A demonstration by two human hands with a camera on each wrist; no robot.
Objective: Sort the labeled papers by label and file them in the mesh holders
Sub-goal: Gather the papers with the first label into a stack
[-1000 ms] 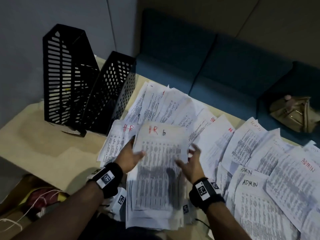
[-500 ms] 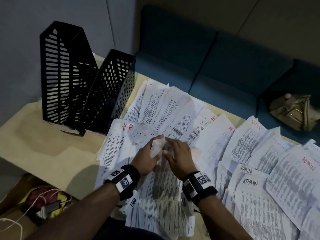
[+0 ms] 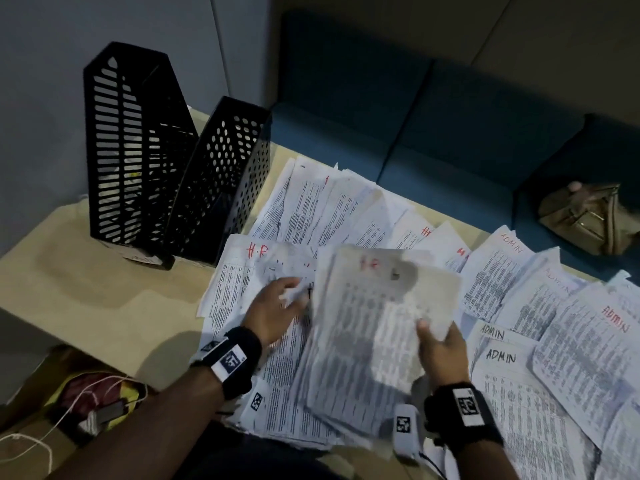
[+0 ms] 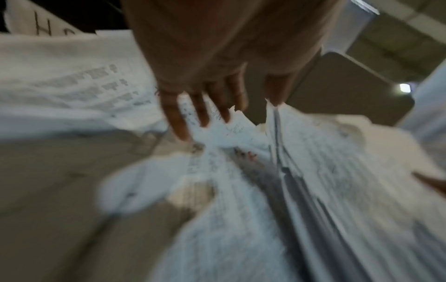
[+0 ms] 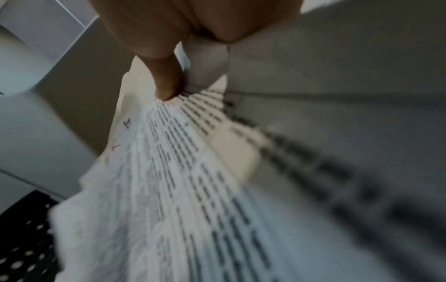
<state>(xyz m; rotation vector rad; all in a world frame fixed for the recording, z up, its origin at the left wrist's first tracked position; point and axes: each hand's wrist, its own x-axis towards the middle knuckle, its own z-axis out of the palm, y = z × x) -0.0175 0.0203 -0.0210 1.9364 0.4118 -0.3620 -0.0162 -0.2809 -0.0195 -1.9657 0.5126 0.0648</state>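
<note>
My right hand pinches the right edge of a blurred stack of printed sheets marked HR, lifted above the papers near the table's front; its thumb presses on the stack's top sheet. Left of the stack, my left hand reaches with fingers spread, straight, over a crumpled scrap. More HR sheets fan out behind it. ADMIN sheets cover the right side. Two black mesh holders, a tall slotted one and a lower perforated one, stand at the back left.
The beige table is bare left of the papers. A blue sofa runs behind it, with a tan bag at the right. Below the table's left edge lies a box with cables and a red-yellow packet.
Half a second ago both hands met over a crumpled bit at the pile's middle. Now they are apart, and the right hand has lifted the HR stack up and rightward.
</note>
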